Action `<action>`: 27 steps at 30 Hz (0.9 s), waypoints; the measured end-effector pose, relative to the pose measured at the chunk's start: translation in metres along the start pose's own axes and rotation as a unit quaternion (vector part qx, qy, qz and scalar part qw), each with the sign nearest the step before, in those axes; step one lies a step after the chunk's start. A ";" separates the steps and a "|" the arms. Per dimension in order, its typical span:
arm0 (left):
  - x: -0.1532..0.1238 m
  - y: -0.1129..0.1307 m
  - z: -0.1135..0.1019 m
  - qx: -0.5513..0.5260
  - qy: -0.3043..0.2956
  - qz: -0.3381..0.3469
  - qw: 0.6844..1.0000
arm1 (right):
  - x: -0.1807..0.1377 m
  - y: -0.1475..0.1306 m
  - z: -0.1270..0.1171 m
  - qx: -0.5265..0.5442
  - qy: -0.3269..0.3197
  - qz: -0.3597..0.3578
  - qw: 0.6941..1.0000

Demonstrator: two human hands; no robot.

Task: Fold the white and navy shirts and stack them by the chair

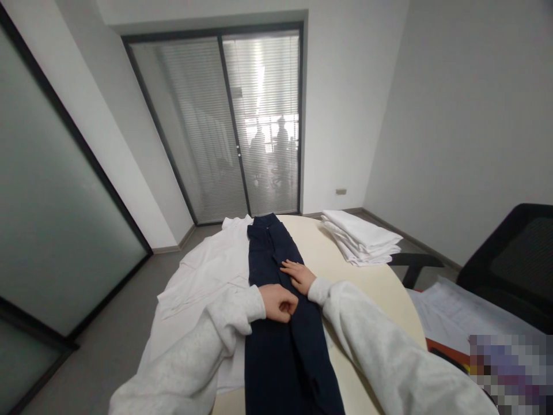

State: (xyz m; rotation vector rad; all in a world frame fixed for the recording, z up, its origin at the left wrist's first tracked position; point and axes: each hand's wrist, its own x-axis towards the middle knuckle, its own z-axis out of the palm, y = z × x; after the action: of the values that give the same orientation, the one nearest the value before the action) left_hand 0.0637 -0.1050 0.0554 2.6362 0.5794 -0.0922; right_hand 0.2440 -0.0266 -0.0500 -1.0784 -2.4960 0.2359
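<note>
Dark navy trousers (280, 369) lie lengthwise on the round table, waistband at the far end, with folds along the right leg. My left hand (279, 302) is closed at the middle of the trousers, its curled fingers appearing to grip the cloth; the fingertips are partly hidden. Just beyond it, my right hand (298, 276) rests flat and open on the right side of the trousers, fingers pointing left. A white shirt (207, 271) is spread out to the left, and the trousers touch or overlap its right edge.
A stack of folded white cloth (360, 236) sits at the table's far right. The cream tabletop (371, 305) shows on the right. Beside it stand a black office chair (514, 271) and some papers (453, 311). A glass partition with blinds (268, 132) is behind; blurred figures show through it.
</note>
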 end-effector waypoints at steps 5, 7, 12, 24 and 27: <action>-0.003 0.020 -0.001 0.043 -0.031 0.031 0.998 | -0.001 -0.005 -0.004 -0.005 0.001 -0.004 1.000; -0.001 0.032 0.004 0.045 -0.042 0.069 0.996 | -0.001 -0.006 -0.003 -0.004 0.009 -0.003 1.000; 0.008 0.037 0.025 -0.004 -0.058 0.101 0.993 | -0.001 -0.004 -0.001 -0.006 0.017 0.001 1.000; -0.004 0.002 0.011 -0.359 -0.048 0.017 0.932 | 0.002 0.000 -0.008 0.025 0.054 0.005 0.998; -0.009 -0.041 -0.024 -0.299 0.167 -0.087 0.935 | 0.010 0.006 -0.021 0.017 0.125 0.084 0.988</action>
State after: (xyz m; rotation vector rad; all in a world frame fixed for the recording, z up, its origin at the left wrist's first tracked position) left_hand 0.0379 -0.0645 0.0614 2.0084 0.8038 0.4233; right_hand 0.2503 -0.0151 -0.0301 -1.2260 -2.1762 0.1784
